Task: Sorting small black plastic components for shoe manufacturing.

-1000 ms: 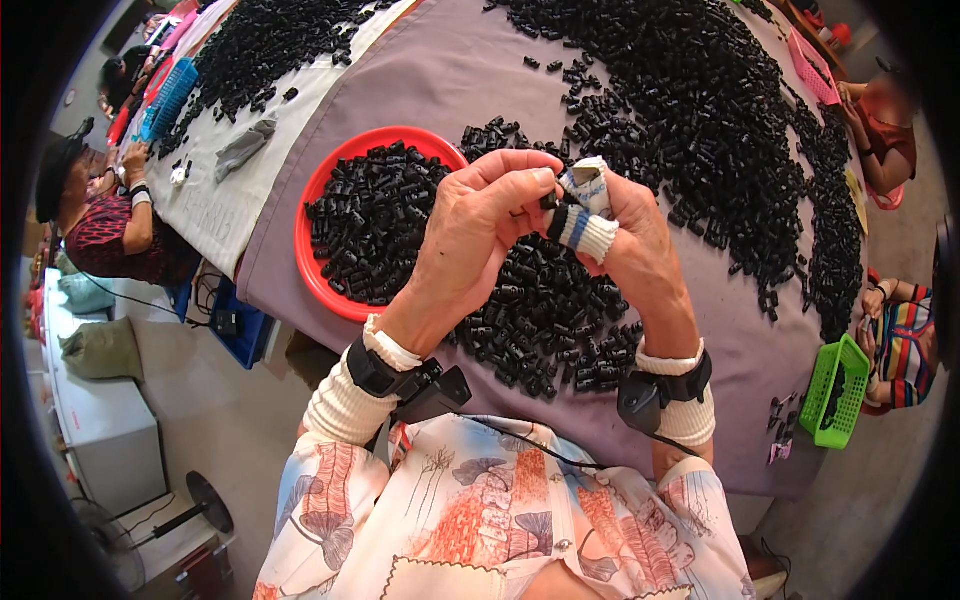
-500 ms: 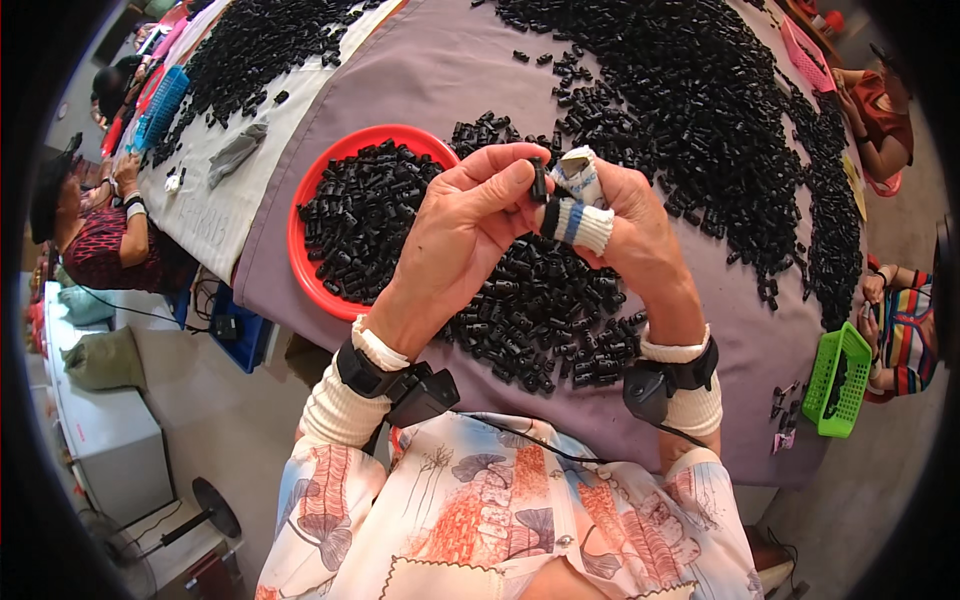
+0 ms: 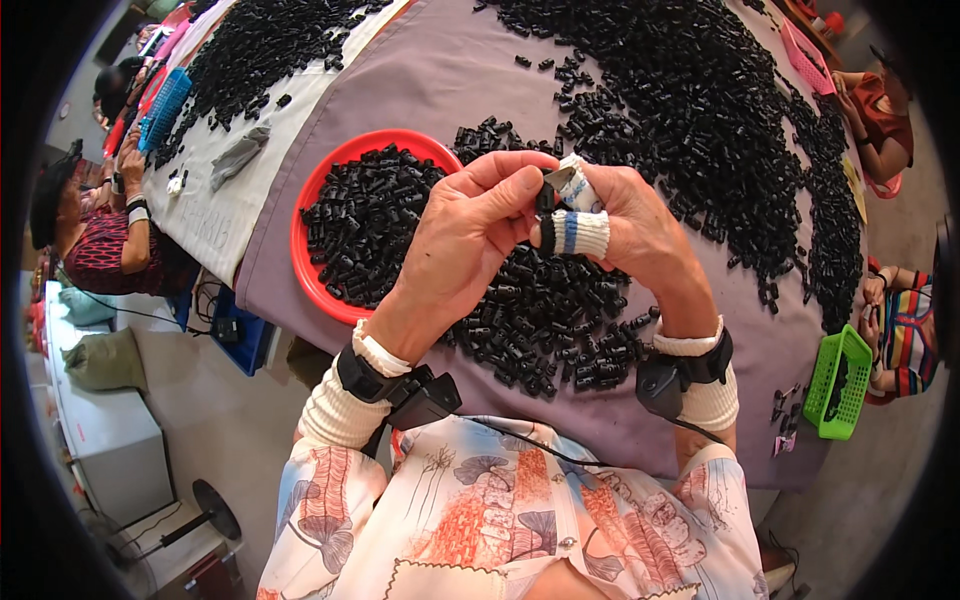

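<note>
basin (image 3: 310, 275) of black parts (image 3: 370, 225)

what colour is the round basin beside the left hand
The round basin is red, showing best in the head view.

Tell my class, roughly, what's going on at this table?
A person's left hand holds a small black part close up to the right hand, which wears cloth covers. A red basin at left holds many similar parts; a loose pile lies below the hands.
</note>
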Action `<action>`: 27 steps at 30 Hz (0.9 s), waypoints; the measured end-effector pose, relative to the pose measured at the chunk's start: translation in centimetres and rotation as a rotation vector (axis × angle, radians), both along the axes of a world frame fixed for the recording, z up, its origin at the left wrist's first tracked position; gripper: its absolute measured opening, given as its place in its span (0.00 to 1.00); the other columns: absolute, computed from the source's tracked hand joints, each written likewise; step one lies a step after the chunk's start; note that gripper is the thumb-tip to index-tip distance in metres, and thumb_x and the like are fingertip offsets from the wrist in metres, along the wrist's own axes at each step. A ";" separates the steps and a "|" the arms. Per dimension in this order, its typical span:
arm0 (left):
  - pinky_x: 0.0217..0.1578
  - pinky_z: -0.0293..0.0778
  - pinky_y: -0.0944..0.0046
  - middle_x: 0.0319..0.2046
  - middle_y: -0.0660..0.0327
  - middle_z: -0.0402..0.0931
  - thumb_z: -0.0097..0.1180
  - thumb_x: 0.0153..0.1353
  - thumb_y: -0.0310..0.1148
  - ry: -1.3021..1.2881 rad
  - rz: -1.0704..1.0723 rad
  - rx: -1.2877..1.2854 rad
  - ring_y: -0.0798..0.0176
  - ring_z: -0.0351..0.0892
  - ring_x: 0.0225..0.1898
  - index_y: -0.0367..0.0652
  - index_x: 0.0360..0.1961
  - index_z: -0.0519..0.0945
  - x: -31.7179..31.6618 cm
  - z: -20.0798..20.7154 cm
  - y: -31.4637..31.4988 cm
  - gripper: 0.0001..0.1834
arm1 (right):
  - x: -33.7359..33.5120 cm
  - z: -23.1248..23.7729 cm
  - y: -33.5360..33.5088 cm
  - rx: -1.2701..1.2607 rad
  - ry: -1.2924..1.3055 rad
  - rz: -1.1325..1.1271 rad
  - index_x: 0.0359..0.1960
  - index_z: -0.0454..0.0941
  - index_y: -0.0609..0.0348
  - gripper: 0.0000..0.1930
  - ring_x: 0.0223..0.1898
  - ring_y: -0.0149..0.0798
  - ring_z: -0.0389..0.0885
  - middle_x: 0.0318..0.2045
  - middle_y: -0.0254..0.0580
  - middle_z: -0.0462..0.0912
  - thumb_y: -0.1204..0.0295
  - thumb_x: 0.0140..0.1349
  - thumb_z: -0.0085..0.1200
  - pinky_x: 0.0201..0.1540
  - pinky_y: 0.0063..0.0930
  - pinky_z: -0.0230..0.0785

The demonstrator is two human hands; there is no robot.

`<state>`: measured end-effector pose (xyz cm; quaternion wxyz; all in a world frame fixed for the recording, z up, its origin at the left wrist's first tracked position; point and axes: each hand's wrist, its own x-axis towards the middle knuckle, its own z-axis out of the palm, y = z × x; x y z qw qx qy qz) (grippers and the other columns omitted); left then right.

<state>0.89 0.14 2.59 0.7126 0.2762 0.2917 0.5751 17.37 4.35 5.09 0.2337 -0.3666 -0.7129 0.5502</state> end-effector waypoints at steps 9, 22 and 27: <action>0.29 0.72 0.77 0.32 0.63 0.77 0.52 0.62 0.30 0.034 -0.011 -0.018 0.76 0.72 0.26 0.33 0.42 0.77 0.1 0.4 -0.1 0.12 | 0.0 0.2 -0.1 0.013 -0.025 0.022 0.28 0.75 0.63 0.18 0.21 0.27 0.66 0.17 0.32 0.70 0.59 0.48 0.62 0.24 0.25 0.60; 0.28 0.72 0.78 0.31 0.63 0.77 0.53 0.61 0.30 0.005 0.001 -0.034 0.76 0.73 0.26 0.33 0.42 0.77 0.4 0.4 0.0 0.12 | -0.1 -1.0 0.0 0.165 0.012 0.000 0.25 0.74 0.65 0.19 0.20 0.29 0.67 0.16 0.34 0.70 0.58 0.49 0.62 0.24 0.26 0.61; 0.29 0.73 0.78 0.31 0.62 0.78 0.52 0.61 0.29 -0.051 0.008 -0.060 0.76 0.74 0.27 0.33 0.41 0.77 0.5 0.5 -0.1 0.11 | 0.1 -0.6 0.0 0.131 -0.003 -0.037 0.25 0.73 0.63 0.20 0.20 0.29 0.68 0.17 0.35 0.71 0.57 0.46 0.63 0.24 0.26 0.62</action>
